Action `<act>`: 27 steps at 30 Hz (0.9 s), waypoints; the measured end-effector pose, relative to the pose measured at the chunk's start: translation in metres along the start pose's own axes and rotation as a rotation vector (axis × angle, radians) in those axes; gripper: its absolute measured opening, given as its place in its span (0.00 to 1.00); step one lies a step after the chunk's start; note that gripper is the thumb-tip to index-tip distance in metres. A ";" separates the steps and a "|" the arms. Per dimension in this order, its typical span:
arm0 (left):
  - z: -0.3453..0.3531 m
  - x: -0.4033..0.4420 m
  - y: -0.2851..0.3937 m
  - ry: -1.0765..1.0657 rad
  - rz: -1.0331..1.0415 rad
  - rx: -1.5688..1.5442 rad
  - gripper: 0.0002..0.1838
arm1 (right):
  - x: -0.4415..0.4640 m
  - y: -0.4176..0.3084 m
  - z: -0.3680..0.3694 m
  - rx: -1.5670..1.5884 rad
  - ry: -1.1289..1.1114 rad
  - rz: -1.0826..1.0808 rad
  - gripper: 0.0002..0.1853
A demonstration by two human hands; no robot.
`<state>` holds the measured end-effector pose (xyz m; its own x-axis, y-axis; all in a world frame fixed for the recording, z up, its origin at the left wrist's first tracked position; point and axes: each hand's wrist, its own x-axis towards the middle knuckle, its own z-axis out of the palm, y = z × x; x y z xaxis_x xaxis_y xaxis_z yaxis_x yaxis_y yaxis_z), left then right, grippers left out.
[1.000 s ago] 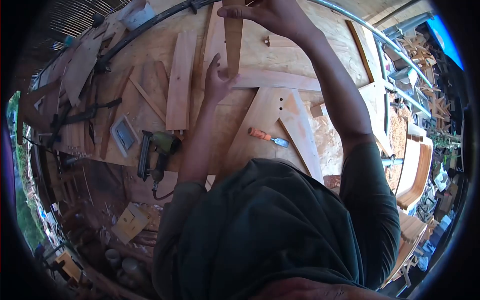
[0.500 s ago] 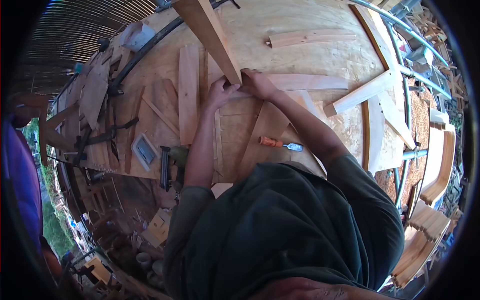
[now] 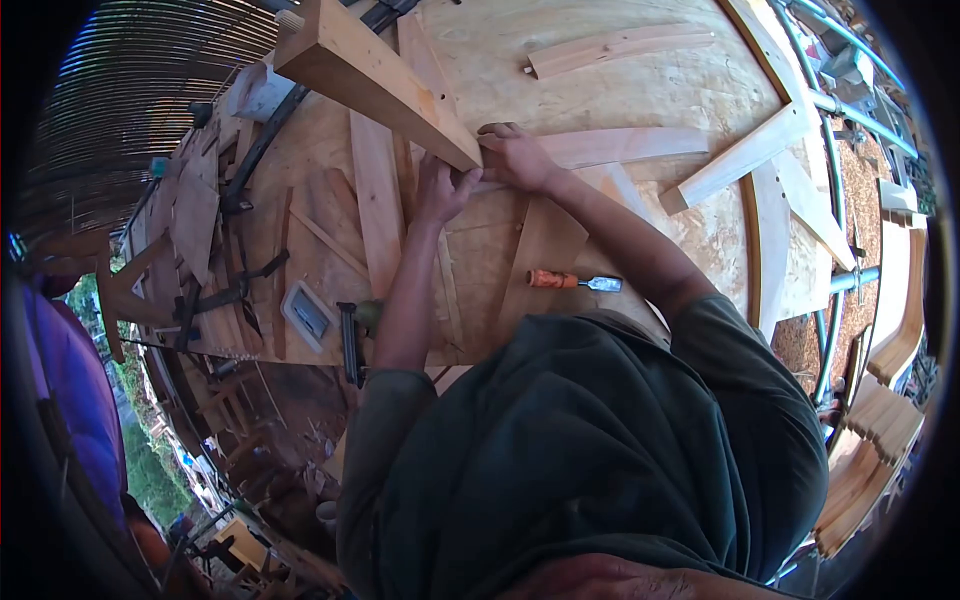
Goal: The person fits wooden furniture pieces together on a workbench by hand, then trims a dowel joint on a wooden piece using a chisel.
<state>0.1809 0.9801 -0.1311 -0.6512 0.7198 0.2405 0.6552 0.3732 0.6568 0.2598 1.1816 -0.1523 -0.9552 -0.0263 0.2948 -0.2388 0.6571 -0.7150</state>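
A long squared wooden post [image 3: 385,92] rises at a slant from the workbench, its upper end with a pale round tenon leaning to the upper left. My left hand [image 3: 443,193] grips its lower end from the near left side, thumb in front. Against the right side of that same end, my right hand [image 3: 515,160] is closed, its fingertips partly hidden behind the wood. A flat tapered board [image 3: 630,146] lies just right of my right hand. Nearer my body rests a chisel [image 3: 575,280] with an orange handle, on the bench top.
Several boards lie on the plywood bench [image 3: 480,60], including a short piece [image 3: 620,50] at the back. Left of my forearm are a grey tray [image 3: 308,318], a dark clamp [image 3: 235,285] and a nail gun [image 3: 352,340]. Purple cloth [image 3: 75,370] shows at the left edge.
The post has tipped further left, and its upper end has come into view. Both hands stay at its lower end. My view has shifted slightly.
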 end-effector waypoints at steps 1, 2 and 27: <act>-0.001 0.001 0.002 0.000 0.011 0.010 0.27 | 0.000 0.000 -0.001 -0.011 -0.003 0.011 0.30; -0.002 0.001 0.004 0.002 0.020 0.020 0.27 | 0.001 0.000 -0.002 -0.023 -0.009 0.021 0.30; 0.001 -0.004 -0.049 0.425 -0.072 -0.042 0.36 | 0.014 -0.025 -0.013 0.018 -0.117 0.119 0.30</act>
<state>0.1516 0.9596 -0.1650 -0.8000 0.3846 0.4605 0.5922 0.3834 0.7087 0.2543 1.1748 -0.1223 -0.9905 -0.0379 0.1322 -0.1252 0.6470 -0.7521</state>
